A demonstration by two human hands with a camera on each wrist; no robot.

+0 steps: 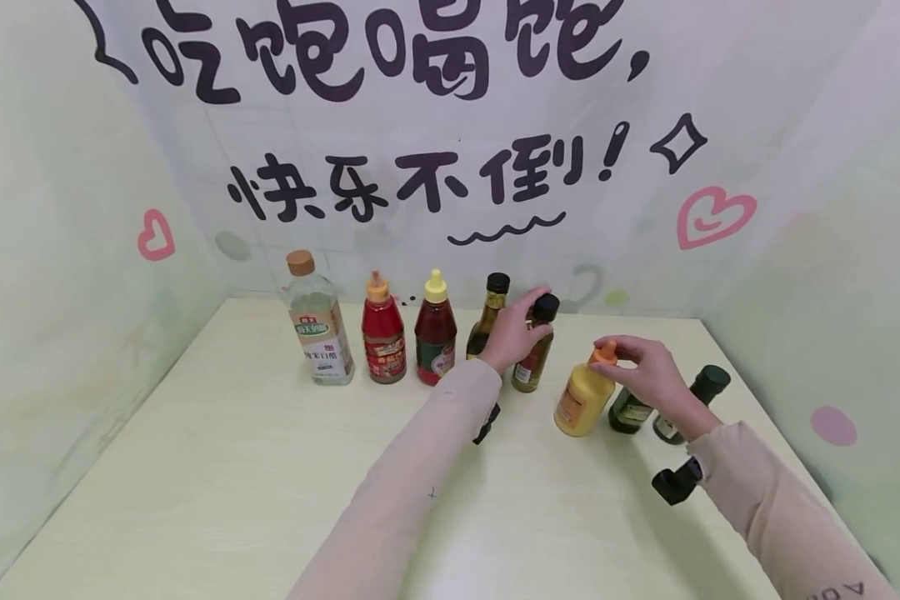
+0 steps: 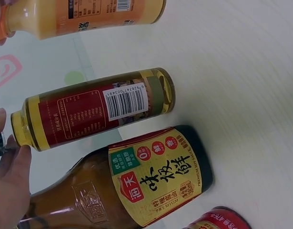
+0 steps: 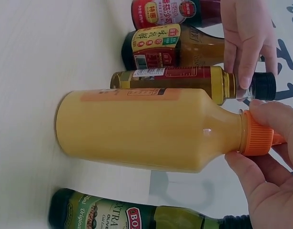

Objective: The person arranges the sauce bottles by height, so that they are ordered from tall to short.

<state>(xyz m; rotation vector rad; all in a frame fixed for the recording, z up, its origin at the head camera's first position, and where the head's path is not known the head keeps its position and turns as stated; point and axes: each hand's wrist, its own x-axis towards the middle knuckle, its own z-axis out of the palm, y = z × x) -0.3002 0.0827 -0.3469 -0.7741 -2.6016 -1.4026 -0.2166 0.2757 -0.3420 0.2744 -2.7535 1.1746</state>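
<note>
My left hand (image 1: 513, 335) pinches the neck of a slim oil bottle (image 1: 532, 367) with a black cap. A dark red label with a barcode shows on this bottle (image 2: 94, 112) in the left wrist view. To its left stands a soy sauce bottle (image 2: 160, 176), partly behind my left hand in the head view. My right hand (image 1: 651, 375) grips the orange cap of a yellow squeeze bottle (image 1: 583, 402) between thumb and fingers. Upright on the table, a green olive oil bottle (image 1: 630, 410) is just right of it, partly covered by my right hand.
Left of the soy sauce are a dark red sauce bottle (image 1: 436, 342) with a yellow tip, a ketchup bottle (image 1: 383, 342) and a clear vinegar bottle (image 1: 321, 333). A dark green bottle (image 1: 711, 383) stands far right. The pale table (image 1: 217, 467) meets a printed backdrop (image 1: 390, 242) behind.
</note>
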